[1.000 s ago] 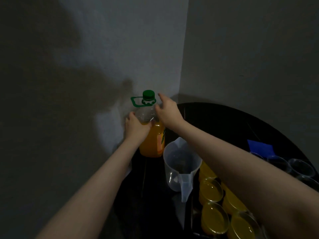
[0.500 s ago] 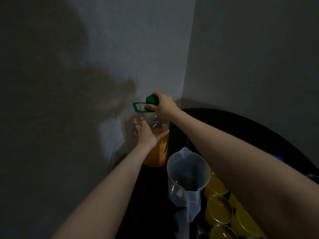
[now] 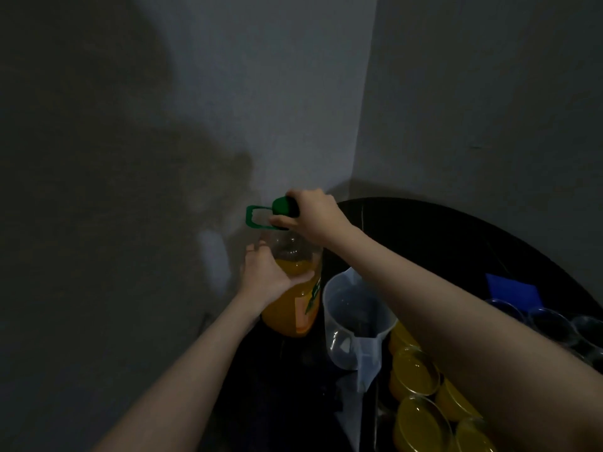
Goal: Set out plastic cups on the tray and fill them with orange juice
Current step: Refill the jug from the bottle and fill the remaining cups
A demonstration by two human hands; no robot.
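Since half a second ago: left hand [image 3: 266, 277] closed round juice bottle [image 3: 293, 298] shoulder, fingers previously spread. Right hand [image 3: 313, 215] grips green cap [image 3: 283, 205]. Bottle upright beside empty jug [image 3: 354, 324]; filled cups [image 3: 416, 370] apparently on tray, dimly lit.

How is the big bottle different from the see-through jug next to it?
The bottle holds orange juice; the jug looks empty. The bottle is capped with a green cap, gripped by the right hand; the jug is open-topped. The left hand holds the bottle; nothing touches the jug. Both are clear plastic, standing upright on the dark table.
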